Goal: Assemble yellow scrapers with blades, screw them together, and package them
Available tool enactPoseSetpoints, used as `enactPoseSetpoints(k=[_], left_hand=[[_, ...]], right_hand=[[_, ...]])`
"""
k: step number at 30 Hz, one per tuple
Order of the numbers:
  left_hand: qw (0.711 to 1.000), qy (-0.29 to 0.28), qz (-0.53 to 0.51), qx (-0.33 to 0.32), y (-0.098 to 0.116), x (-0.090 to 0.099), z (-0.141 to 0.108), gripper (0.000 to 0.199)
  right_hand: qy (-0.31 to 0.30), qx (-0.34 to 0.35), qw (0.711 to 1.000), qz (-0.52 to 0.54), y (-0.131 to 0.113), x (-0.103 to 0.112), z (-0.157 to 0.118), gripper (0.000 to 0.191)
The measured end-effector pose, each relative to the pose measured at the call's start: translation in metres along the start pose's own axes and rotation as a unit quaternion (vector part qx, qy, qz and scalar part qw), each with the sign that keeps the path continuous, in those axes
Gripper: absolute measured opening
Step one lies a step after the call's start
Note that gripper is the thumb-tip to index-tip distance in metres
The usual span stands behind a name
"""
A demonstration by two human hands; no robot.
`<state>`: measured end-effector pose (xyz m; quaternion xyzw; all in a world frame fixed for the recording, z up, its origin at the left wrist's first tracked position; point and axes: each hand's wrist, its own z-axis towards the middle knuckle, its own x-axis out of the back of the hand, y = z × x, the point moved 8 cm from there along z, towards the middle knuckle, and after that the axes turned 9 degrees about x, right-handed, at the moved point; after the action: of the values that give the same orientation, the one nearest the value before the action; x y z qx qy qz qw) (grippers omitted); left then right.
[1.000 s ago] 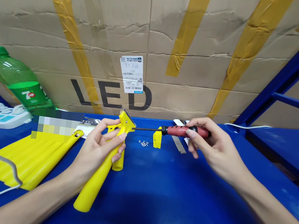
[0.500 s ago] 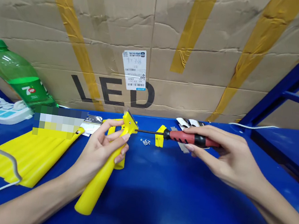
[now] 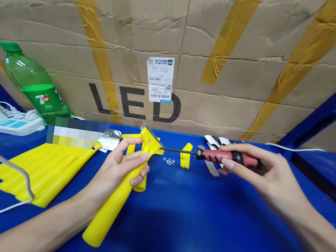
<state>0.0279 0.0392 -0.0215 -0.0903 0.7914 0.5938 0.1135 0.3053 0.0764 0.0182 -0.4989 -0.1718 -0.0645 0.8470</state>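
Observation:
My left hand (image 3: 122, 161) is closed around a yellow scraper (image 3: 112, 208), just below its head, with the handle slanting down toward me. A metal blade shows along the top edge of the head, and a small screw sits in its face. From the right, my right hand (image 3: 258, 168) grips a red and black screwdriver (image 3: 216, 156). Its shaft points left and the tip meets or lies close to the scraper head; the exact contact is hard to see. Behind them lie several small screws (image 3: 169, 161) and a yellow scraper head piece (image 3: 186, 155).
Several yellow handles (image 3: 52, 172) lie at the left, partly blurred out. Beyond them stand a green bottle (image 3: 36, 82) and a white power strip (image 3: 9, 122) with cables. Metal blades (image 3: 212, 167) lie behind the screwdriver. A large cardboard box (image 3: 131, 33) walls the back of the blue table (image 3: 190, 233).
The view has shifted slightly, so the scene sits further right. The scraper's head has turned a little toward the camera, showing more of its face. Both hands keep their holds.

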Motion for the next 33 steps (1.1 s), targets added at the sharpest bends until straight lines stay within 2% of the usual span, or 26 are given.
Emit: enactPoseSetpoints(k=[4,7,17,25,30,31,33], left_hand=[[0.999,-0.025,-0.006,0.027,-0.002,0.002,0.0,0.042],[0.998,-0.044,-0.006,0.033,-0.002,0.001,0.0,0.041],[0.998,-0.03,-0.041,0.042,-0.009,0.001,0.003,0.046],[0.997,-0.023,-0.053,0.042,-0.011,0.0,0.002,0.049],[0.998,-0.003,-0.056,0.017,-0.008,0.0,0.002,0.049],[0.999,0.001,-0.052,0.013,-0.007,0.0,0.001,0.049],[0.999,0.009,-0.039,0.005,-0.005,-0.001,0.0,0.049]], right_hand=[[0.053,0.018,0.997,0.047,0.001,0.011,-0.003,0.03],[0.047,0.025,0.996,0.067,-0.002,0.008,-0.005,0.025],[0.062,0.085,0.994,0.019,-0.022,0.002,-0.009,0.023],[0.049,0.092,0.994,-0.02,-0.022,-0.001,-0.009,0.025],[0.034,0.196,0.975,-0.1,-0.046,-0.006,-0.013,0.015],[0.033,0.199,0.973,-0.111,-0.048,-0.007,-0.013,0.014],[0.042,0.151,0.981,-0.113,-0.042,-0.006,-0.011,0.017]])
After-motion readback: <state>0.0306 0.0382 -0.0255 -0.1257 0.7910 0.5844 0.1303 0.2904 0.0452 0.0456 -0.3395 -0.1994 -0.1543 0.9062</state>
